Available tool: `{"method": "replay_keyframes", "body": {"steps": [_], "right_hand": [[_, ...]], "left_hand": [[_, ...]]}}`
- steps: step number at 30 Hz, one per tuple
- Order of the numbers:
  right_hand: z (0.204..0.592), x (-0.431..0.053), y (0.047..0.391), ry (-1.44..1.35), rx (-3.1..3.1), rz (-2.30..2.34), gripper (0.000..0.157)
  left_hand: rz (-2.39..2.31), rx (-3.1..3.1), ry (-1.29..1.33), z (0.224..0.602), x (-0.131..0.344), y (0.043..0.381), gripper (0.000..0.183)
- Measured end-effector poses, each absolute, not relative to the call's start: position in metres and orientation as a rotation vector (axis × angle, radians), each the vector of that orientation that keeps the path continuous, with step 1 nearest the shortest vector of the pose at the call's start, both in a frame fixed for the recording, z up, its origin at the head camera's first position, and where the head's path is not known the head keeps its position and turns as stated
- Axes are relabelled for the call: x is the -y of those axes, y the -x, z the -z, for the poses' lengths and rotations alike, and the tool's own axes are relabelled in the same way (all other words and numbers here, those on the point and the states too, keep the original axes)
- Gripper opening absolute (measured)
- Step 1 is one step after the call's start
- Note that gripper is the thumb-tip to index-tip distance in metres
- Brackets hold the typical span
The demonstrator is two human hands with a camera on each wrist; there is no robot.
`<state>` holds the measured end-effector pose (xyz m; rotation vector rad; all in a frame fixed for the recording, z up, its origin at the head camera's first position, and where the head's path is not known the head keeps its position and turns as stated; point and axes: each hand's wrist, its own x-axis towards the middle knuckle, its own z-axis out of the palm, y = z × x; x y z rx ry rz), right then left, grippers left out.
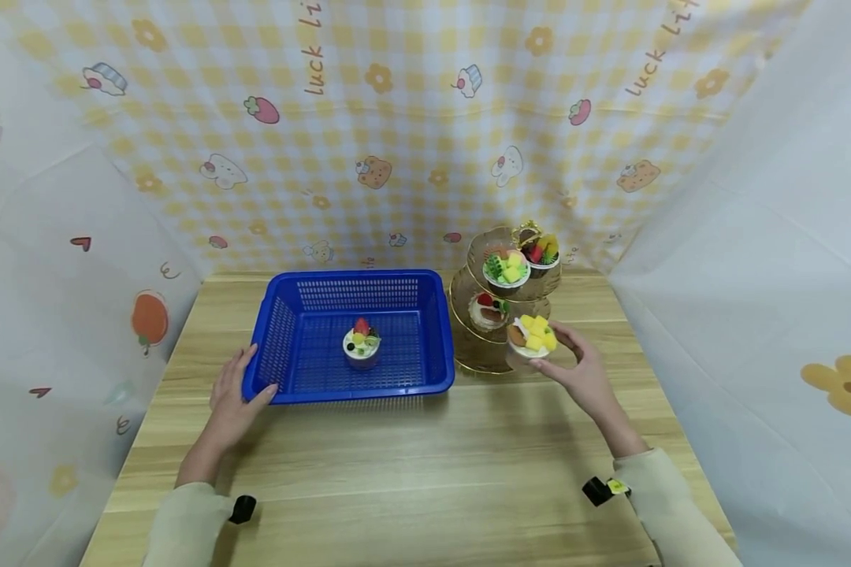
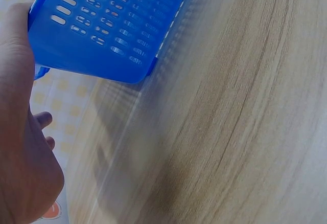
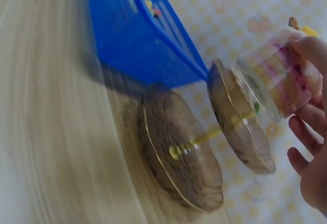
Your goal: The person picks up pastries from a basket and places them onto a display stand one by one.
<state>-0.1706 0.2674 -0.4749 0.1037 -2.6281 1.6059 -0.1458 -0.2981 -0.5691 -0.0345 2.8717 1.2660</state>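
In my right hand is a clear cake cup topped with yellow cubes, pinched between thumb and fingers. It is raised off the table, in front of a tiered stand of brownish glass with gold rims. A blue plastic basket stands left of the stand, and my left hand grips its front left corner. Inside the basket sits one small cake cup topped with a strawberry. On the stand are a cake cup with yellow cubes and green leaves, a fruit-topped dark cup and a cream tart.
Everything stands on a wood-grain table. A yellow checked cloth hangs behind it, and pale printed sheets hang at both sides. The basket's right wall is close to the stand.
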Motion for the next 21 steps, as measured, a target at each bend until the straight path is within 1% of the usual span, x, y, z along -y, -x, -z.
{"method": "replay_keyframes", "body": {"steps": [8,21], "right_hand": [[0.477,-0.281,0.19,-0.094,2.633,-1.535,0.069],[0.482,-0.283,0.221,-0.036,2.684,-1.515,0.078]], "left_hand": [[-1.258,-2.867,0.034,0.57,0.299,0.146,0.085],[-1.251,-2.852,0.049,0.57,0.3,0.146,0.085]]}}
